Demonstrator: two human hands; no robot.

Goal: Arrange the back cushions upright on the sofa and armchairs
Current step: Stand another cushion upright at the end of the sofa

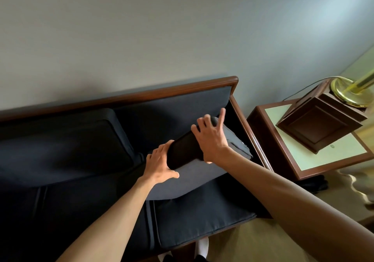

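Observation:
A dark sofa with a wooden frame [162, 91] fills the lower left of the head view. One dark back cushion [66, 144] stands upright against the backrest on the left. A second back cushion [192, 172] lies tilted on the right seat, its upper edge raised. My left hand [159, 164] grips that raised edge at its lower end, thumb underneath. My right hand [212, 136] rests on the same edge higher up, fingers spread over the top. The backrest behind this cushion is bare.
A wooden side table with a pale top [315, 156] stands right of the sofa arm [249, 132]. On it sit a dark wooden box [319, 126] and a brass lamp base [350, 91]. A grey wall rises behind the sofa. Carpet lies at the lower right.

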